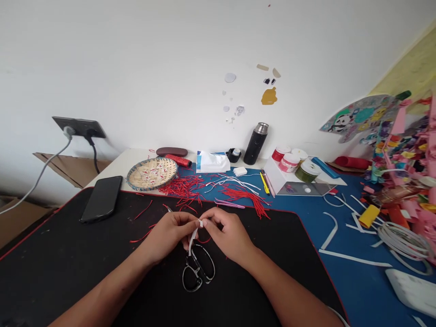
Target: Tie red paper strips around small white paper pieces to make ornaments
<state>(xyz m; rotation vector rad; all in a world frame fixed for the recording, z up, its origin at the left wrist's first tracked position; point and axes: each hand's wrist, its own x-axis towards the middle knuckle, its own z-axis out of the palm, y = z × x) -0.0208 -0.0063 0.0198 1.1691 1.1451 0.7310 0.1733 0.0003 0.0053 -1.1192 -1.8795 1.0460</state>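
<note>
Above the black mat (252, 290), both my hands meet at a narrow white paper strip (192, 240). Its upper end looks folded into a small piece between my fingertips, and the rest hangs down. My left hand (166, 234) pinches the strip from the left. From the right, the thumb and forefinger of my right hand (230, 234) close on the same folded end. Scissors (207, 265) with black and grey handles lie just below; my left hand hides part of their blades. Short red strings (141, 236) are scattered near my left hand.
Behind the hands are piles of red strings (184, 186), a woven basket (153, 174), purple tweezers (230, 204) and a black flask (255, 144). A phone (101, 199) lies left. Jars (308, 170) stand on a white box (286, 179); paper strips (354, 258) and coiled cable (403, 240) lie right.
</note>
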